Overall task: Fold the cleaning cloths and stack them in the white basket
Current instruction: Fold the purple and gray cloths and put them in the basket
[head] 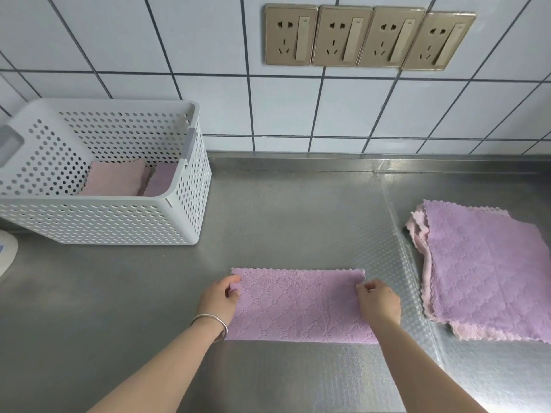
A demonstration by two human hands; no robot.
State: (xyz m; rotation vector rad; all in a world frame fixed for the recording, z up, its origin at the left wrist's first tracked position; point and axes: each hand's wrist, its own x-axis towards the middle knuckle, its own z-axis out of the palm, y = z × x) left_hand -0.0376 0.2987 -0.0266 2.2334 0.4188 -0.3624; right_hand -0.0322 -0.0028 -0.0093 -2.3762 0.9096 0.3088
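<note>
Stainless steel countertop, embossed, running under a white tiled wall with a row of four gold sockets. White perforated basket at the left rear, well apart from the work area, holding two folded cloths side by side on its floor, pink beside lilac. Pile of unfolded lilac and pink cloths at the right, edges ragged and not squared.

In the middle, near the front edge, a lilac cleaning cloth lying flat, apparently already folded in half into a long rectangle, scalloped edge away from the person. Left hand, bracelet on the wrist, curled round the left short edge, fingers pinching it near the far corner. Right hand likewise pinching the right short edge near its far corner.

Likely next: one end carried over to meet the other.

Risks from here:
- Layers sliding apart on the slick steel if only the top ply is pinched, leaving a skewed fold.
- Corners mismatched if one hand travels faster, giving a bundle that sits crooked.
- Fold springing open during the long carry to the basket unless pressed flat first.
- Stack in the basket toppling if the cloth lands astride the two cloths there.
</note>
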